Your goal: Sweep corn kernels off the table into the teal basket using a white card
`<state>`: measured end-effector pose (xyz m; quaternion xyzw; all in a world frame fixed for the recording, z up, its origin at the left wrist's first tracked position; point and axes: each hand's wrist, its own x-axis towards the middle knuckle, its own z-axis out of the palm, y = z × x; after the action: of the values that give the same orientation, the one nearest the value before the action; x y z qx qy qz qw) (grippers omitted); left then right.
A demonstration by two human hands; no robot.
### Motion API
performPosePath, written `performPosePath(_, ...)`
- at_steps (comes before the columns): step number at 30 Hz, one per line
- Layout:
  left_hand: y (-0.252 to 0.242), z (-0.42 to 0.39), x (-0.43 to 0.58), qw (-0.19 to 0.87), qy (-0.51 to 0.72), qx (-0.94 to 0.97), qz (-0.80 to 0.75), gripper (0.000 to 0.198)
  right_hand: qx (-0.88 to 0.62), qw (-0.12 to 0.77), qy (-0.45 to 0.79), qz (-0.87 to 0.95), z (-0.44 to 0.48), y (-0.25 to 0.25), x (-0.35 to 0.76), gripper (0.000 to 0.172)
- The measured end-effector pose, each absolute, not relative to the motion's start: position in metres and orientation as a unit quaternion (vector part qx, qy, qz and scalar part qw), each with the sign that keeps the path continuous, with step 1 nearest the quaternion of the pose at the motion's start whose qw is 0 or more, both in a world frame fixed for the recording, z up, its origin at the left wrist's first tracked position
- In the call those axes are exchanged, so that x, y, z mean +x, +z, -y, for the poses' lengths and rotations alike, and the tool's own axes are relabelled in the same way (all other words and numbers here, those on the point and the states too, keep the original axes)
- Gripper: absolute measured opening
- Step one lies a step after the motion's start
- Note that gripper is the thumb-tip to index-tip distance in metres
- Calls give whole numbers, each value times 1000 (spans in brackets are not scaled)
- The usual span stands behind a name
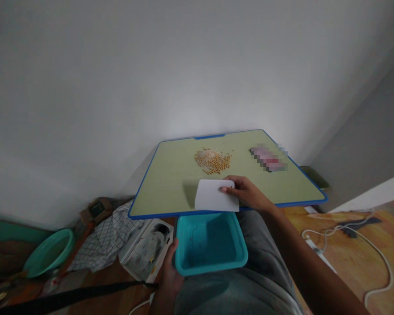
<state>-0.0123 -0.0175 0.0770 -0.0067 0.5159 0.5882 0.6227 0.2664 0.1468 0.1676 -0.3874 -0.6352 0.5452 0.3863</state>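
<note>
Pinched by its right end in nearly closed right fingers, at the near edge of the table: a white scraper, probably light, stiff, best held there. Cupped by partly hidden left fingers below: a tub, likely slick. Beyond: heaped beans.

Behind a blue-edged green table rises a plain grey wall (palest just above the table), with orange-brown floor at right.

The blue-rimmed tabletop bears tan beans and white grains toward its far edge, a pixelated item nearer its right.
</note>
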Motion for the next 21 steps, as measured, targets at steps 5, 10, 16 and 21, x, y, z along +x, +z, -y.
performPosePath(5,72,20,-18,633,576,-72,-512,61,-412,454,533,584,-146,169,284,52)
performPosePath(10,108,23,3,642,558,-26,-526,79,-439,490,539,525,-147,167,302,54)
performPosePath(16,92,13,-5,615,554,-35,-560,71,-470,542,514,470,-150,162,319,54)
performPosePath(21,74,8,-13,634,550,-55,-540,70,-489,588,449,463,-157,155,332,53)
